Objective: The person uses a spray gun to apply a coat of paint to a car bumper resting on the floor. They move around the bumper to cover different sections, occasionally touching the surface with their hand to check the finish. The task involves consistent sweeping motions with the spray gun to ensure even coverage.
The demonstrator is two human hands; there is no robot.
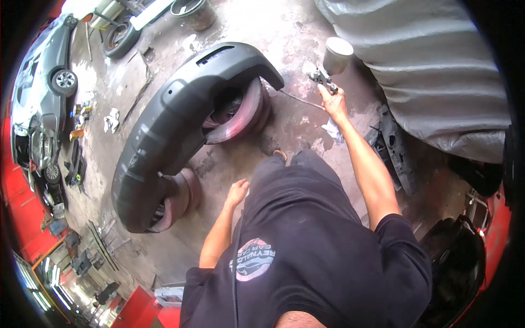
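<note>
My right hand [334, 104] is closed round the grip of a spray gun [324, 78], held out to the right of the bumper. A pale cup [338, 53] sits on the gun, and a thin hose [299, 99] runs from near the hand toward the bumper's end. My left hand [237, 192] hangs beside my left thigh with its fingers curled; what they hold, if anything, is hidden. In front of me lies a dark grey car bumper [158, 117], resting across reddish tyres [240, 123] at one end and another tyre stack [183, 194] at the other.
A silver cover [421, 65] drapes something large at the right, with black plastic parts [395, 147] beneath its edge. At the far left stands a grey car [44, 93]. A bucket [194, 15] and a loose wheel [121, 38] are at the back. A dark cord [235, 273] hangs down my shirt.
</note>
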